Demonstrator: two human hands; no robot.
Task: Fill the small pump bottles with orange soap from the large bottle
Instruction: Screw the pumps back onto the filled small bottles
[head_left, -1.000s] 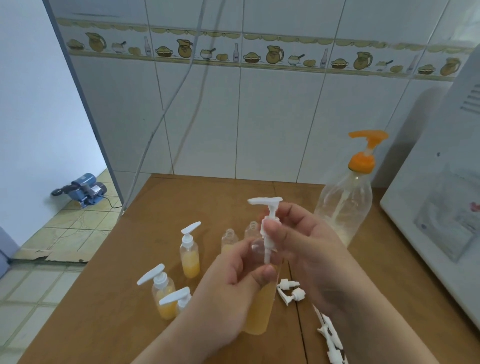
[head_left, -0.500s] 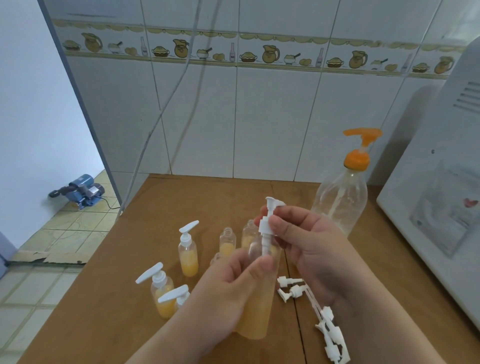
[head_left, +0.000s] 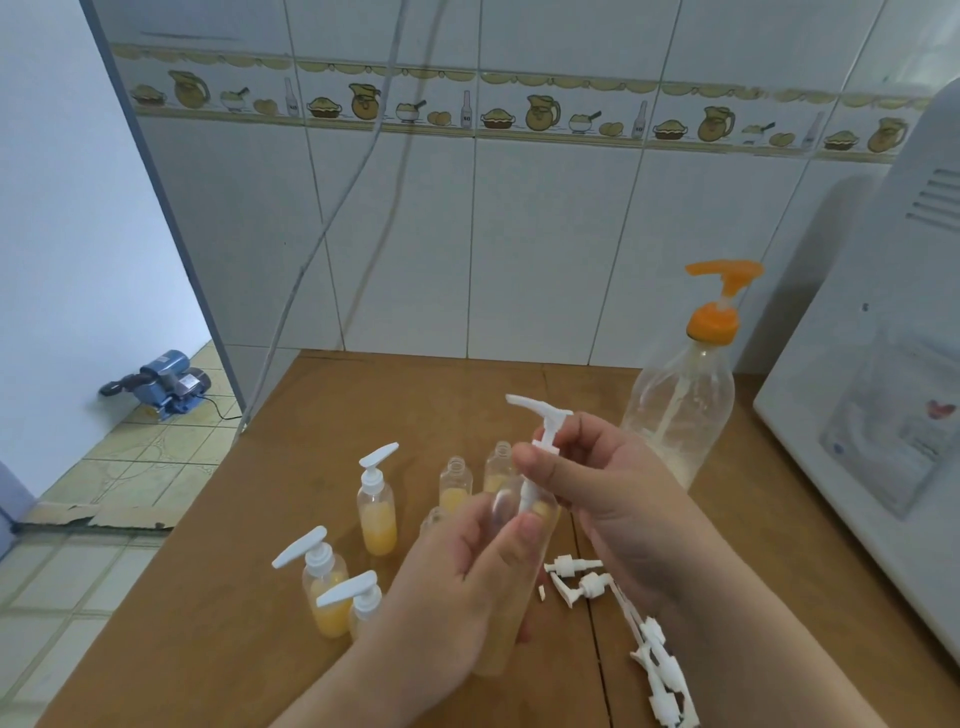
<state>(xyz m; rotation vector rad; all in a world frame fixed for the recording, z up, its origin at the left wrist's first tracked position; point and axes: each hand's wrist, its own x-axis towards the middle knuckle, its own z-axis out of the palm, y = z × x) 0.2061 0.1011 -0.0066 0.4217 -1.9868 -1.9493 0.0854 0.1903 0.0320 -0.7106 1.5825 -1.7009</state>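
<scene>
- White tiled wall with a band of painted jugs backs your brown bench (head_left: 291, 519).
- Your left hand (head_left: 467, 587) is curled round a small bottle (head_left: 511, 613) part-filled with orange soap, held tilted above the bench in front of the large bottle.
- Your right hand (head_left: 608, 499) pinches a white pump head (head_left: 543, 439) by its collar; its tube goes down into the small bottle's neck, and the collar sits above the neck, not seated.
- Large bottle (head_left: 680, 415), orange pump on top and nearly empty, stands upright at the bench's back, just beside a white appliance (head_left: 878, 395).
- Left of the large bottle, three capped small bottles (head_left: 378, 504) and some uncapped ones (head_left: 456, 480) hold orange soap.
- Loose white pumps (head_left: 657, 665) lie on the bench in front of the large bottle, below your right wrist.
</scene>
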